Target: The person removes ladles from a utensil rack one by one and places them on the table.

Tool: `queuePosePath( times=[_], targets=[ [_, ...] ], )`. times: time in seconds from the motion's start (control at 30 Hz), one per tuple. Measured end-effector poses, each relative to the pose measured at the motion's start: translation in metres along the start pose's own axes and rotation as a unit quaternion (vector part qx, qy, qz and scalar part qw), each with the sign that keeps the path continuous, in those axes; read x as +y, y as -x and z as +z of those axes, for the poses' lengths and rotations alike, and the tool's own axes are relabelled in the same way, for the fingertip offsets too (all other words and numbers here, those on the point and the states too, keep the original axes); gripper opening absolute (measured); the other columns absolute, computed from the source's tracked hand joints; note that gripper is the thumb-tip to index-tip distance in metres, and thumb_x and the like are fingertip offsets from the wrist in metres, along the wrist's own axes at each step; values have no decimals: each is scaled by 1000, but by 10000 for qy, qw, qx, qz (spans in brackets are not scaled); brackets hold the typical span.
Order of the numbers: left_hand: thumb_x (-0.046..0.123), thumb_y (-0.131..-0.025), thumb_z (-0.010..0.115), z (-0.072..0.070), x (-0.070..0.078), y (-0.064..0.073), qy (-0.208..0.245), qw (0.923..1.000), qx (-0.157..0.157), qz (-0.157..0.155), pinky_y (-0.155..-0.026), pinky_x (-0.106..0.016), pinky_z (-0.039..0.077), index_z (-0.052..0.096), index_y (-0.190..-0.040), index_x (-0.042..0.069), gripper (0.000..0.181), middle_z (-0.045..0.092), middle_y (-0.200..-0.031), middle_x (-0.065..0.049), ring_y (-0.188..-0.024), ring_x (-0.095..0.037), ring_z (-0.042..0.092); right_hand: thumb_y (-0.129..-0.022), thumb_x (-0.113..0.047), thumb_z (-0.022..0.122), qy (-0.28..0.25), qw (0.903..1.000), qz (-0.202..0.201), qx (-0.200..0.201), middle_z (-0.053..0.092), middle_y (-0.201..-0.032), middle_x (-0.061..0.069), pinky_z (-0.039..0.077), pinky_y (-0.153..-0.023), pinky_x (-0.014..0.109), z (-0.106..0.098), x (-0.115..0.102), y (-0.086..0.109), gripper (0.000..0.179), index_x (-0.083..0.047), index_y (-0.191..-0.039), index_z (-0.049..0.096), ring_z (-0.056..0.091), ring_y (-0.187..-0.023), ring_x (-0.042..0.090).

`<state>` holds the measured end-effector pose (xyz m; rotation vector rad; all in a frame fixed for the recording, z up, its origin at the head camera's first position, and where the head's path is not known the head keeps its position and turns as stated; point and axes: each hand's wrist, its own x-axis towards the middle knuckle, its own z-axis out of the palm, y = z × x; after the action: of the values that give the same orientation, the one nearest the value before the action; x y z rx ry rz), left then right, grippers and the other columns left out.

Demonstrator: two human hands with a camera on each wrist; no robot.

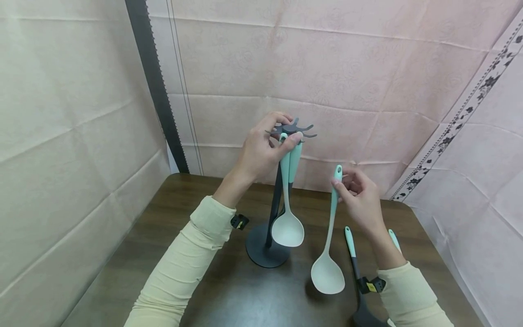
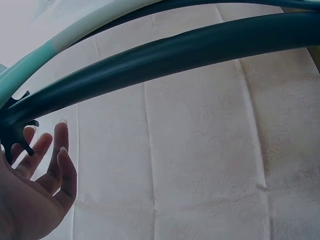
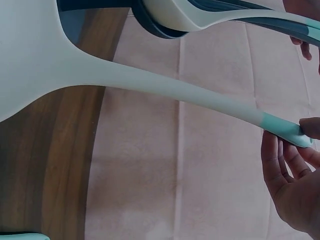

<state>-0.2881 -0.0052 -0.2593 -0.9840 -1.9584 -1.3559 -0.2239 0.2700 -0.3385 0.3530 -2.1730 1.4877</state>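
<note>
A dark utensil stand [image 1: 274,206] rises from a round base on the table. My left hand [image 1: 261,150] grips its hooked top, fingers behind the hooks and thumb in front by the hanging handles. From the hooks hang a white ladle [image 1: 288,230] with a mint handle and, behind it, a utensil with a mint-and-dark handle [image 1: 295,164]; its head is mostly hidden. To the right of the stand, my right hand [image 1: 361,195] pinches a second white ladle [image 1: 328,273] near the top of its mint handle, bowl downward over the table. That handle also shows in the right wrist view.
On the brown wooden table [image 1: 229,290], a dark utensil [image 1: 354,261] with a mint handle lies at the right, partly under my right wrist. Another mint handle [image 1: 394,239] shows beyond that forearm. Pale cloth [image 1: 327,68] hangs behind the table and along both sides.
</note>
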Motion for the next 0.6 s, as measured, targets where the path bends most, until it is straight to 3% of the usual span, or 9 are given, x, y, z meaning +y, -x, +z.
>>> queuePosePath(
  times=[0.27, 0.47, 0.6],
  targets=[
    [52, -93, 61, 3, -3, 3, -7, 9985, 411, 359, -73, -45, 57, 63, -116, 10, 47, 67, -128, -9, -100, -17, 66, -101, -20, 73, 236, 9997, 111, -25, 68, -94, 16, 57, -60, 25, -1, 10, 6, 27, -8, -125, 69, 69, -74, 17],
    [53, -93, 60, 4, -5, 3, -82, 9976, 510, 450, -72, -36, 55, 64, -115, 10, 48, 68, -125, -7, -99, -16, 65, -100, -21, 75, 500, 9985, 211, -16, 69, -93, 14, 54, -58, 25, -1, 17, 11, 26, -10, -124, 69, 67, -67, 25],
    [53, -93, 60, 4, -6, 2, -86, 9975, 549, 444, -72, -37, 56, 64, -116, 10, 49, 68, -123, -6, -97, -16, 64, -100, -17, 75, 526, 9983, 270, 1, 69, -92, 13, 55, -57, 25, 1, 21, 13, 24, -9, -122, 69, 68, -67, 21]
  ],
)
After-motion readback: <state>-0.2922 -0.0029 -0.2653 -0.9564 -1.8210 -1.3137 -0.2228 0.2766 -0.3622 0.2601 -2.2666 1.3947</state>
